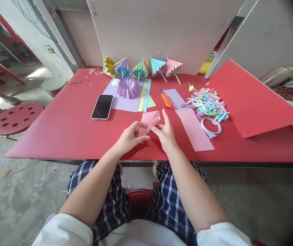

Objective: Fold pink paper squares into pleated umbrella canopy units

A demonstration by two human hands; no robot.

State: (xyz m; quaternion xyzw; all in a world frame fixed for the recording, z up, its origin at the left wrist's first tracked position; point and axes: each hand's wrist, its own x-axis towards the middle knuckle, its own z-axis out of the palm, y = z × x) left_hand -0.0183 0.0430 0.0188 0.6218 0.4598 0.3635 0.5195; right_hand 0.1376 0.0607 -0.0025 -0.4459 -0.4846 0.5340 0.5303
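We hold the folded pink paper point(151, 118) above the near edge of the red surface point(72, 112), close to the middle. Our left forearm comes in from seven o'clock, and the left hand point(129, 137) curves round the paper's nine o'clock side, thumb and first finger bent and a little apart; whether they grip it we cannot tell. Our right forearm comes in from five o'clock; the right hand point(167, 136) pinches the paper's lower four o'clock edge with nearly closed fingers, one finger stretched up toward twelve

Counting round from the folded paper, our phone point(102, 107) lies between nine and ten o'clock, a pleated purple paper ring point(128, 89) at eleven and little paper umbrellas point(158, 65) at twelve. The orange knife point(167, 99) is at one, a heap of paper scraps point(209, 102) between two and three, a roll of tape point(219, 127) at three, and a flat pink strip point(196, 133) just past three
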